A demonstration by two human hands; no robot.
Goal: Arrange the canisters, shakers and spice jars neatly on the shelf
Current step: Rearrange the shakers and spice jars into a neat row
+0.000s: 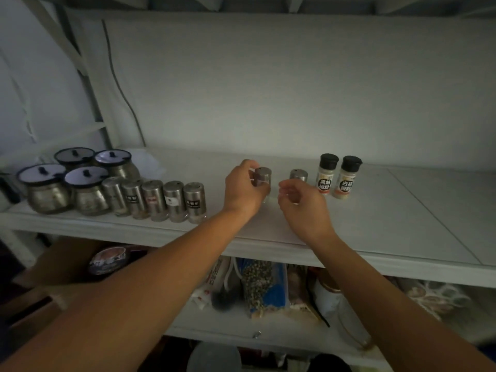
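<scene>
On the white shelf (375, 210), my left hand (243, 190) is closed around a steel shaker (263, 176) at the middle. Just to the right, my right hand (300, 202) hovers with curled, parted fingers in front of a second steel shaker (298, 175), holding nothing. Two plastic spice jars with black caps (328, 174) (346, 178) stand side by side further right. At the left, several steel shakers (174, 201) form a row along the front, next to several lidded glass canisters (47, 189).
A dark cable (120, 84) runs down the back wall at the left. The shelf below holds bags and packets (260, 285), a white container (330, 294) and a cardboard box (53, 269). The shelf's right half is bare surface.
</scene>
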